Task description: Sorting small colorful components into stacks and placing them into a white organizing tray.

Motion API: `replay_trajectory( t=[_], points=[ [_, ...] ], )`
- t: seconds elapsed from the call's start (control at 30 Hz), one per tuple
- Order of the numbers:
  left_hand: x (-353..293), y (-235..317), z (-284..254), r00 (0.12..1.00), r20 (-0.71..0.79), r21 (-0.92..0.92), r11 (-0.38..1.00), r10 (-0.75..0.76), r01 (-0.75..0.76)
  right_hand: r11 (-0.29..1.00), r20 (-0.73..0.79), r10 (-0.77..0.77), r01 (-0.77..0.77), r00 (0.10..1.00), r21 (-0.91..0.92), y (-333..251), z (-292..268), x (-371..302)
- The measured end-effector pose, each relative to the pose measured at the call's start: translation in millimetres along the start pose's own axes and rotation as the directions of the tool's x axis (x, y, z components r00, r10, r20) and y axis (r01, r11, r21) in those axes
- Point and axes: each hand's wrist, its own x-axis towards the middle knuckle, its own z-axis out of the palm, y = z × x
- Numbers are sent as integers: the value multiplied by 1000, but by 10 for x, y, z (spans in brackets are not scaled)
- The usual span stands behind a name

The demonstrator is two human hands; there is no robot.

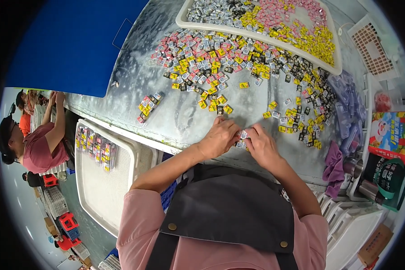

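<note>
At the table's near edge my left hand (220, 137) and my right hand (261, 146) meet with fingers closed. Between them shows a small white-and-blue wrapped piece (244, 134), pinched by my right fingers. My left fingers curl around something just below it, mostly hidden, with more small pieces showing. A black wrapped piece (220, 110) lies by my left fingertips. Beyond my hands spreads a loose heap of small wrapped pieces (211, 67) in yellow, pink, black and white. To the left lies a filled clear pack (149, 107) of such pieces.
A white tray (256, 33) of sorted pieces stands at the back. Clear plastic sleeves (348, 112) and a purple cloth (333, 168) lie at right. Below left, a white tray (101, 193) holds filled packs. A blue panel (72, 45) borders the table; a co-worker (40, 144) sits beyond.
</note>
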Motion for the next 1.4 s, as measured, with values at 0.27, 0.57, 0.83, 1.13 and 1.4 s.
replay_trajectory(
  t=[0.27, 0.57, 0.83, 1.13, 1.4],
  points=[
    [-50, 6, -9, 1000, -9, -51, 998, -26, 25, 999, -138, 22, -15, 990, 51, -43, 132, -96],
    [-83, 35, 29, 997, -70, 12, 1000, -11, 12, 996, -162, -23, 9, 987, -91, -45, 112, -94],
    [-173, 63, 70, 993, -117, 14, 1000, 1, 1, 994, -180, -40, 20, 983, -112, -1, 142, -261],
    [-217, 82, 59, 994, -57, 177, 980, 98, -86, 963, -153, -180, 142, 972, -231, -48, 83, -224],
    [-233, 121, 58, 987, 64, 323, 933, 148, -160, 924, -57, -180, 149, 982, -353, -37, 189, -237]
  ],
)
